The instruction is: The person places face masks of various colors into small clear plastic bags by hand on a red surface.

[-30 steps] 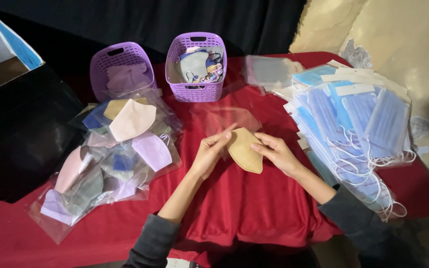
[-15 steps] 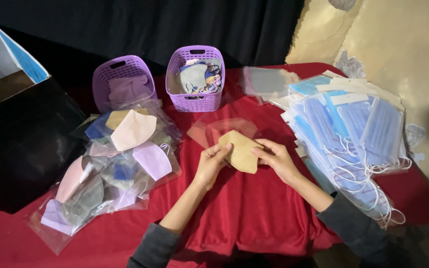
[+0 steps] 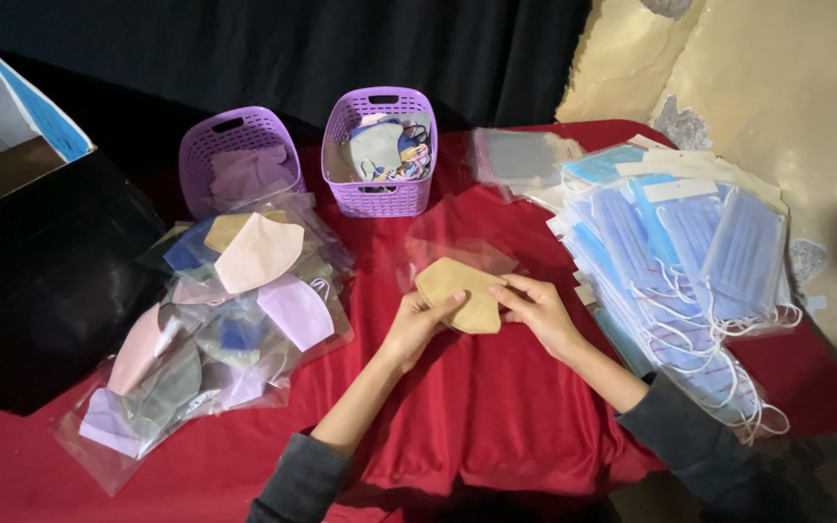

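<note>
Folded tan fabric face mask (image 3: 459, 293) pinched between left hand (image 3: 417, 324) and right hand (image 3: 538, 308) fingers, clear plastic sleeve (image 3: 449, 235) just beyond fingertips.

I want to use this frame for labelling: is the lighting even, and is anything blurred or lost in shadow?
Head view: light falls unevenly, bright on the blue surgical masks and red cloth, dark along the top and left; the tan mask between left hand and right hand is sharp; the black box shows no detail.
</note>
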